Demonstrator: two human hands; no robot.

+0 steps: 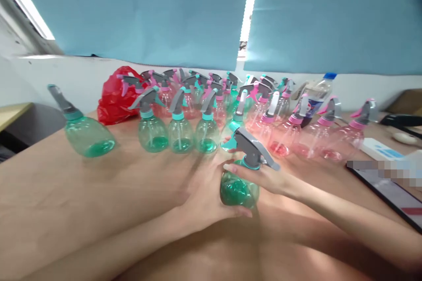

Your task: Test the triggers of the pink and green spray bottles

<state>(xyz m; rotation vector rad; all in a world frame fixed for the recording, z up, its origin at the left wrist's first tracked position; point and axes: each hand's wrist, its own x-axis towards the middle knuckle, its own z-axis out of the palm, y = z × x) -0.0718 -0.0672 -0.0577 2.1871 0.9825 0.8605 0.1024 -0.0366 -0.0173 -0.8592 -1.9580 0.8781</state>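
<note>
A green spray bottle [239, 189] with a grey and teal spray head is held near the middle of the view, tilted, with green liquid inside. My left hand [211, 189] wraps round its body from the left, thumb low on the near side. Around its neck, just under the spray head, my right hand [260, 175] grips from the right. Behind stand green spray bottles [180, 136] in a row, and pink spray bottles [285, 138] line up to the right. Another green spray bottle [89, 138] is off by itself at the left.
A red plastic bag [115, 96] lies at the back left. More spray bottles crowd behind the front row, beside a large clear bottle with a blue cap [318, 92]. On the right of the wooden table [82, 219] are a white box [382, 151] and a tablet [389, 193].
</note>
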